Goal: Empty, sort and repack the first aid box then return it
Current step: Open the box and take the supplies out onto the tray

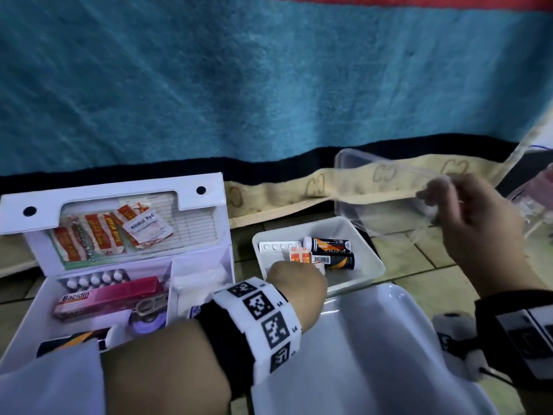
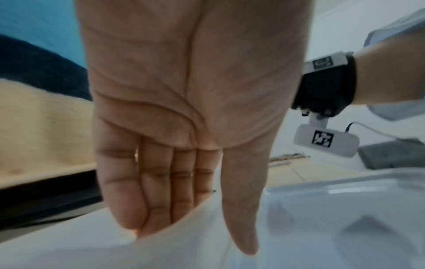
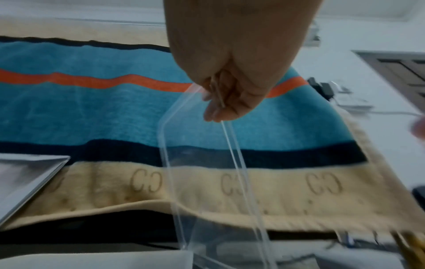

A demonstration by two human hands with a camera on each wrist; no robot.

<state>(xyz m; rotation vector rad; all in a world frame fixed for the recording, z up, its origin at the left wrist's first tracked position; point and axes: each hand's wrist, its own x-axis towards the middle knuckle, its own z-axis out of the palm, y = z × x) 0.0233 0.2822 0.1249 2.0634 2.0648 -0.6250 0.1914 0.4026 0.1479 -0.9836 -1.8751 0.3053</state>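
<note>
The white first aid box (image 1: pixel 27 324) stands open at the left, and its raised lid (image 1: pixel 119 190) holds plaster strips and an alcohol pad. Inside lie a blister pack (image 1: pixel 95 278), a pink Bacidin box (image 1: pixel 110 296), scissors and gauze. To its right a white tray (image 1: pixel 347 278) holds a blister pack (image 1: pixel 278 247), a small orange box (image 1: pixel 299 255) and two black-and-orange tubes (image 1: pixel 329 245). My left hand (image 1: pixel 294 280) reaches into this tray with straight fingers (image 2: pixel 158 191); the rim hides their tips. My right hand (image 1: pixel 440 193) pinches a clear plastic lid (image 1: pixel 383 187) held up above the floor.
A blue rug (image 1: pixel 269 85) with dark and beige bands lies behind everything. A large white plastic piece (image 1: pixel 374 339) sits right in front of me, below the tray. Tiled floor (image 1: pixel 419 259) shows between them. More clear plastic (image 1: pixel 532 205) is at the far right edge.
</note>
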